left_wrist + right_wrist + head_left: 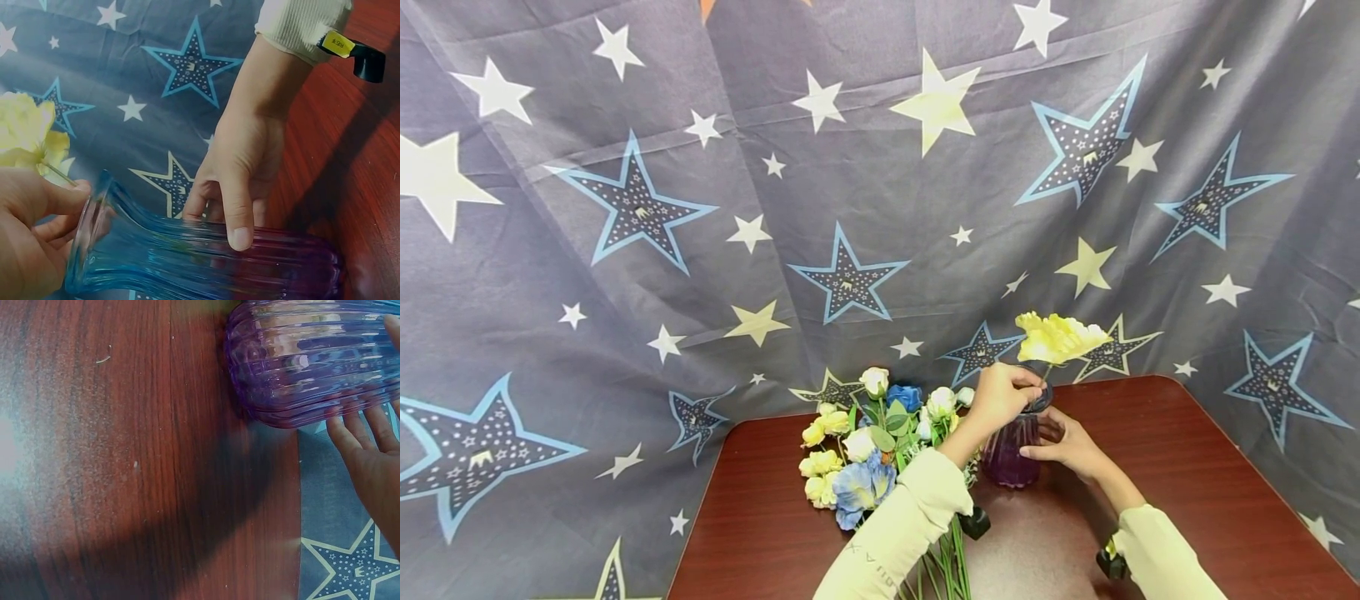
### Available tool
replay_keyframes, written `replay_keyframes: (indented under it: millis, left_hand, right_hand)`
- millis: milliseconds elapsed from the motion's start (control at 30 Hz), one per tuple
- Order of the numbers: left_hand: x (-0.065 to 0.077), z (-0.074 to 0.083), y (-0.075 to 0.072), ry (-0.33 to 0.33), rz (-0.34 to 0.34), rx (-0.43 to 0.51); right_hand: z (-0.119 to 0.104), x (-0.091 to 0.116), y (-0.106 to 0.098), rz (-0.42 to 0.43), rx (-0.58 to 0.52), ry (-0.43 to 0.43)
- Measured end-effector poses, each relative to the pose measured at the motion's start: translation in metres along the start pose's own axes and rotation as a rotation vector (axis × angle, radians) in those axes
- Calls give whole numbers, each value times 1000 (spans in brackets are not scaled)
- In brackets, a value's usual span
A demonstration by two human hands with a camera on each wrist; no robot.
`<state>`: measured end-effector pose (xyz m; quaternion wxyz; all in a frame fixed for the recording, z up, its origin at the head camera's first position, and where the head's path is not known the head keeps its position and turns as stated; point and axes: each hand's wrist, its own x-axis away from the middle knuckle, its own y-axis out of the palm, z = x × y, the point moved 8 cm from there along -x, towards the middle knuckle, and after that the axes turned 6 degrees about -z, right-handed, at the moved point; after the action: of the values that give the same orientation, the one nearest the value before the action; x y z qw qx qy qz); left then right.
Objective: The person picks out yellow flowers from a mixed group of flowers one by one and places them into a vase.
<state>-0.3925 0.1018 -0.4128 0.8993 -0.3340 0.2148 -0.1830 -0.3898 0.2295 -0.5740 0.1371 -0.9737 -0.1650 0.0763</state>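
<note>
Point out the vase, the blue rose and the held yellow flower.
Vase (194, 256), left wrist view: ribbed body.
Blue rose (905, 397), head view: petals.
Yellow flower (1060, 339), head view: petals.

The head view looks forward and down from well back, over the table (1187, 467) to the starred cloth (850, 192). The left wrist view faces the vase (187, 256) closely, turned sideways, sharing both left hand (31, 231) and right hand (240, 162) with the head view. The right wrist view, also near and sideways, faces the vase's base.

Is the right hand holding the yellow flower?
No, the left hand pinches the yellow flower by its stem; the right hand holds the vase.
</note>
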Motion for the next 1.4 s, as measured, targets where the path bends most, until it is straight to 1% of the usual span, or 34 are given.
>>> replay_keyframes:
  millis: [100, 167, 400, 533, 733, 867, 1100, 1400]
  left_hand:
    - [0, -1, 1, -14, 0, -27]
    - [-1, -1, 2, -29, -4, -49]
    - [-2, -3, 7, -98, -25, -143]
    - [-3, -2, 8, -123, -29, -193]
    - [-4, -3, 11, -134, -39, -262]
    - [-4, -2, 11, -132, -41, -281]
    - [-3, -1, 11, -117, -23, -302]
    - [-2, -2, 11, -120, 2, -296]
  right_hand:
    - [1, 0, 0, 1, 3, 6]
    - [2, 0, -1, 8, -16, 22]
    - [0, 1, -1, 9, -19, 4]
    - [0, 1, -2, 12, -32, -4]
    - [3, -2, -1, 8, -60, -25]
    - [3, -2, 0, 5, -66, -34]
    - [4, -1, -1, 9, -61, -22]
    - [3, -1, 0, 6, -61, -23]
